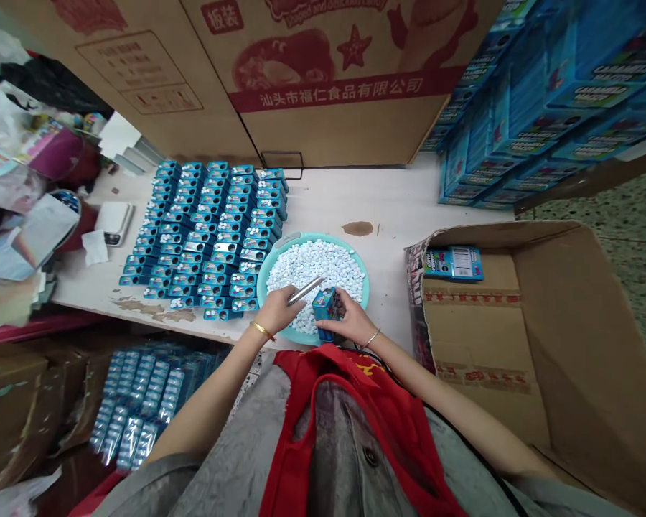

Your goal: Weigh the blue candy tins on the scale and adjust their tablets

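Note:
My left hand (278, 311) is closed around a silver metal tool (306, 289), which points up and right over the candies. My right hand (352, 321) grips a small blue box (324, 309) upright at the front right of a turquoise basin (362, 251). Small white candies (315, 266) fill the basin. To its left stand several rows of small blue boxes (209, 237) with dark round holes in their tops, and white candies lie on some of them. Where the metal tool meets my left palm is hidden.
Large cardboard cartons (334, 136) stand behind the table (328, 194). An open carton (474, 337) at the right holds blue packs (452, 263). Blue display boxes (538, 108) are stacked back right. A white scale (114, 221) and cluttered bins lie left; wrapped packs (140, 402) sit below.

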`<state>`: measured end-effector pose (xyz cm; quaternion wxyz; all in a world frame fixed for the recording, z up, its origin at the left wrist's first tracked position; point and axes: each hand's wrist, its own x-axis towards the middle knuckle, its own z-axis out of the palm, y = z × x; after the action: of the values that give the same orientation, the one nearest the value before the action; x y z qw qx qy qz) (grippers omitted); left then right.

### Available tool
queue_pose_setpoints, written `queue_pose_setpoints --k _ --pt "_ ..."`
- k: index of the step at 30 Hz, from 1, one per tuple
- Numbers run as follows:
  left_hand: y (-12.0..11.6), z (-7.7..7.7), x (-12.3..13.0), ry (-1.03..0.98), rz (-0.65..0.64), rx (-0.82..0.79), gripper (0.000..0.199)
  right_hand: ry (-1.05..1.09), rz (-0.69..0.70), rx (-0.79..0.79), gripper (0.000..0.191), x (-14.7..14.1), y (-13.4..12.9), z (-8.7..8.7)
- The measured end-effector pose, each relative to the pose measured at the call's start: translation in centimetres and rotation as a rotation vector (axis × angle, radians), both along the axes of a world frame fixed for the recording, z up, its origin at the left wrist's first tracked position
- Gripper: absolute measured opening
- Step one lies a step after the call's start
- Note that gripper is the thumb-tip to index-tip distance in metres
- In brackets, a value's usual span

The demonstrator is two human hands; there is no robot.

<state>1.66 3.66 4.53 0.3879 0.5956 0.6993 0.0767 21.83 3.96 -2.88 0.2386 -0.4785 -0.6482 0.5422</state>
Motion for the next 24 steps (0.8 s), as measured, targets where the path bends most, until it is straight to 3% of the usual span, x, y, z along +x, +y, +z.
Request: queue_pose_setpoints --k 4,7,9,13,16,19,21,24 --pt "-1.0 -0.6 0.5 -0.051 0.098 0.011 0.037 0.019 0.076 -0.042 0.063 -0.5 -0.3 0.6" --pt "-1.4 -0.3 1.2 -0.086 0.126 0.005 0.045 -0.023 0.091 -0.017 0.077 -1.0 -0.6 1.7" --pt "-1.8 0.1 1.7 -0.103 0.08 0.034 0.042 -0.095 0.103 0.069 0.085 -1.4 -0.9 2.5" --pt "-3.4 1.8 1.2 -0.076 0.006 0.135 0.027 -0.124 0.17 0.307 0.08 -2.1 -1.5 3.9" --pt "-6.1 3.3 -1.8 -0.064 -0.029 0.183 0.027 -0.045 0.25 0.382 0.078 -2.3 -1.6 4.4" --pt "-9.7 4.2 -6.4 -0.029 -0.1 0.179 0.034 -0.012 0.27 0.364 0.058 -1.9 -1.7 4.2" --pt "-12.3 4.1 -9.9 0.044 -0.113 0.129 0.035 -0.006 0.265 0.325 0.043 -1.5 -1.8 3.8" --pt "-15.6 3.4 -15.3 0.174 -0.039 0.053 0.036 -0.017 0.273 0.273 0.037 -0.7 -2.2 3.3"
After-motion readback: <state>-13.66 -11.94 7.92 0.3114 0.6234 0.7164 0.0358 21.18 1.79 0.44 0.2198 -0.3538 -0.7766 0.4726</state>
